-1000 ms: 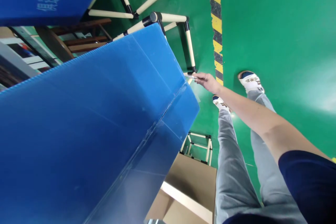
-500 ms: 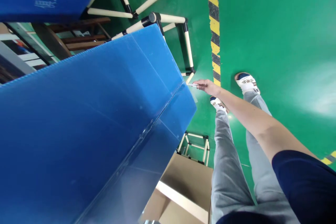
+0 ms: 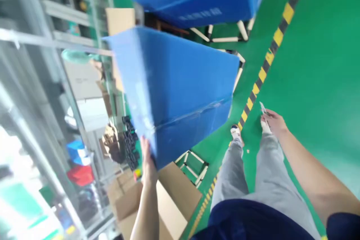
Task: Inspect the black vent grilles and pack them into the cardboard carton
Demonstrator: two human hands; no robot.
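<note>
A large blue box (image 3: 194, 82), with a taped seam along its side, stands on a cream pipe frame. My left hand (image 3: 148, 161) lies against the near left end of the box, by its lower corner, fingers stretched along the surface. Off to the right of the box, over the green floor, my right hand (image 3: 272, 120) is closed on a thin silvery cutter (image 3: 263, 108). The cutter touches nothing.
A second blue box (image 3: 202, 7) is beyond the first. Below is an open cardboard box (image 3: 180, 187) beside a small pipe frame (image 3: 201, 172). Metal shelving (image 3: 56, 45) fills the left. Striped floor tape (image 3: 263, 73) runs past my feet.
The view has swung left and widened, showing the box's left end. My left hand has come into view on it. My right hand, with the cutter, is now away from the box's edge.
</note>
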